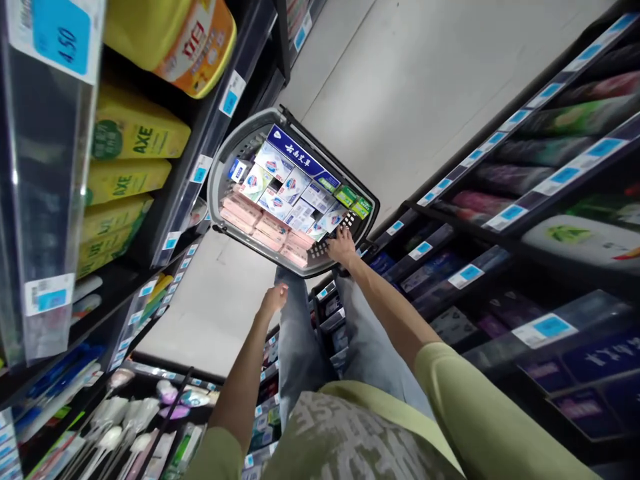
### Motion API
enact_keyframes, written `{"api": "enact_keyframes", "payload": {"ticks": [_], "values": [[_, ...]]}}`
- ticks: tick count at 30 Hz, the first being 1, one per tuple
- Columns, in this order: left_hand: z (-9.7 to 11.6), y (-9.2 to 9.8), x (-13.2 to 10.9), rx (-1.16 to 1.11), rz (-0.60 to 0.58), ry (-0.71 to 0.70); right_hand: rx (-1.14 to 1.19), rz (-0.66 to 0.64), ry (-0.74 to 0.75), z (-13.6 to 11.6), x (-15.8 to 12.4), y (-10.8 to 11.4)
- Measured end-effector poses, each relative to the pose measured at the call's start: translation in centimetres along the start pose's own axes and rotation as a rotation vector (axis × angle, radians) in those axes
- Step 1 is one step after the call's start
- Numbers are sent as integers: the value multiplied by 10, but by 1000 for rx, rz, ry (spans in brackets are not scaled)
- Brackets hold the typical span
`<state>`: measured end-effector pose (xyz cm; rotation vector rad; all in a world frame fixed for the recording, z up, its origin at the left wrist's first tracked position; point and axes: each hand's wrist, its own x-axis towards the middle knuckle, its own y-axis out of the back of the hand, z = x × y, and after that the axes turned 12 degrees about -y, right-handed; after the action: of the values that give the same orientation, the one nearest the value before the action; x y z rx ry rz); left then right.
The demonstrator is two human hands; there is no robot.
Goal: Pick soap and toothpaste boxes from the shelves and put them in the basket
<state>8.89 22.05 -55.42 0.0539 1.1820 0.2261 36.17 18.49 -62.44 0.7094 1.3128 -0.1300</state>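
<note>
A dark grey shopping basket (216, 193) is in front of my legs, filled with packaged goods. White and blue boxes (295, 183) with shield logos lie in its middle, beside a dark blue box (295, 155) with white lettering. Pink packs (270, 230) line the near left side, and green boxes (353, 200) sit in the right corner. My right hand (343, 248) reaches over the near right rim, its fingers against the perforated inner wall. Near the front of the basket, apart from it, my left hand (275, 298) hangs loosely curled with nothing visible in it.
Shelves flank me closely. Yellow bottles (137, 133) stand on the left, with brushes (113, 433) hanging lower down. Packaged goods (575, 113) fill the right shelves behind price-tag strips (563, 177). Pale floor (415, 80) extends beyond the basket.
</note>
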Motion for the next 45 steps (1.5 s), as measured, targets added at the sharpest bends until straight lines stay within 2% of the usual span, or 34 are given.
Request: {"api": "enact_keyframes", "payload": {"ticks": [3,6,12,17,20,24,29,32,35,39,45], "values": [[4,-10,15,-15,-19,-46,-33,17,0,-4,5,-2],[18,-9,40,-44,7,-111,-65,29,15,-5,10,-5],[57,18,87,-70,94,-254,-100,-24,86,-5,11,-16],[80,40,99,-74,148,-316,-99,9,-7,-25,0,-24],[76,42,97,-74,151,-303,-106,17,-84,-38,-1,-30],[52,33,87,-62,115,-233,-109,26,-152,-44,2,-34],[16,20,63,-49,50,-115,-76,80,-163,-35,-3,-29],[5,19,48,-48,33,-80,-52,129,-97,-22,-13,-24],[6,23,39,-57,35,-76,-31,198,-3,-6,-28,-21],[20,32,35,-65,65,-97,-23,257,95,14,-51,-18],[53,45,18,-112,136,-170,-57,281,48,26,-96,-4]]}}
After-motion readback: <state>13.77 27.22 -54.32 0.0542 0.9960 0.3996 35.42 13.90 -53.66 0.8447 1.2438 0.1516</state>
